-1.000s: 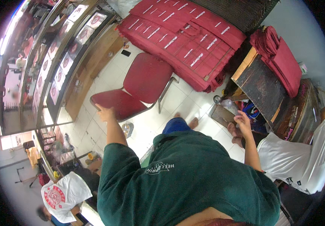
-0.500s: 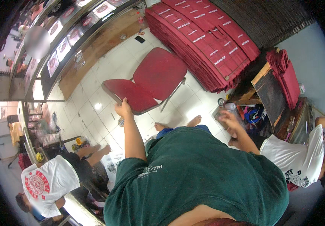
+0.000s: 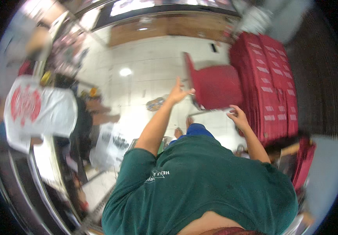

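Note:
A red padded chair with a metal frame stands on the tiled floor ahead of me, its backrest toward my left. My left hand is open beside the backrest, fingers spread, with nothing in it; a small gap shows between hand and chair. My right hand hovers at the seat's near right corner, fingers bent and apart. It appears to hold nothing, and whether a fingertip touches the chair I cannot tell.
A tall stack of dark red printed sheets rises right of the chair. Slippers and a dark phone-like object lie on the floor. A person in a white shirt sits at left, near a white plastic bag.
My left hand has let go of the chair's backrest. My view and body have turned, and the chair now stands closer against the red stack. My right hand has come near the seat.

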The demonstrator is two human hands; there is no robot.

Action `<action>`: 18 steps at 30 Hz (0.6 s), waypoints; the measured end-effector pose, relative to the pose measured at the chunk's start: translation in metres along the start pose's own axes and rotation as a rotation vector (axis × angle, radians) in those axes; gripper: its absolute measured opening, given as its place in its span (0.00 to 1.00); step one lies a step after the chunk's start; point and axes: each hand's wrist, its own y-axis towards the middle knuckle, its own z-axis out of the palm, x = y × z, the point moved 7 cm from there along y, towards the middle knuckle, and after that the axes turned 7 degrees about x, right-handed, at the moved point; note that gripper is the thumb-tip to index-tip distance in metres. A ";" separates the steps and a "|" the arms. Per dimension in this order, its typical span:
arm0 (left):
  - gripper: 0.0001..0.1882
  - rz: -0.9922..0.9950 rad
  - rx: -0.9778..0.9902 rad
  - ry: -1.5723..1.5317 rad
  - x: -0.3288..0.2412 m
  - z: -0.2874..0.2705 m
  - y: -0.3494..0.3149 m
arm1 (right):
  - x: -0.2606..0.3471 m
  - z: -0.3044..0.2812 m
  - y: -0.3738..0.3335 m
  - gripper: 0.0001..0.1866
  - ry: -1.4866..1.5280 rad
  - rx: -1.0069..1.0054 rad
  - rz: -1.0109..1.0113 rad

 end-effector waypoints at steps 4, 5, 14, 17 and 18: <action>0.57 -0.159 -0.192 -0.012 0.096 -0.068 -0.073 | 0.082 0.041 0.075 0.32 -0.164 -0.058 -0.256; 0.55 -0.197 -0.209 -0.006 0.124 -0.091 -0.102 | 0.110 0.054 0.091 0.33 -0.229 -0.087 -0.330; 0.49 -1.240 -0.532 0.062 0.350 -0.101 -0.495 | 0.194 0.169 0.230 0.35 -0.766 -0.085 -0.101; 0.55 -1.271 -0.578 -0.138 0.357 -0.048 -0.523 | 0.188 0.165 0.240 0.30 -0.735 -0.100 -0.087; 0.54 -1.260 -0.440 -0.233 0.361 -0.023 -0.518 | 0.190 0.166 0.241 0.29 -0.749 -0.106 -0.114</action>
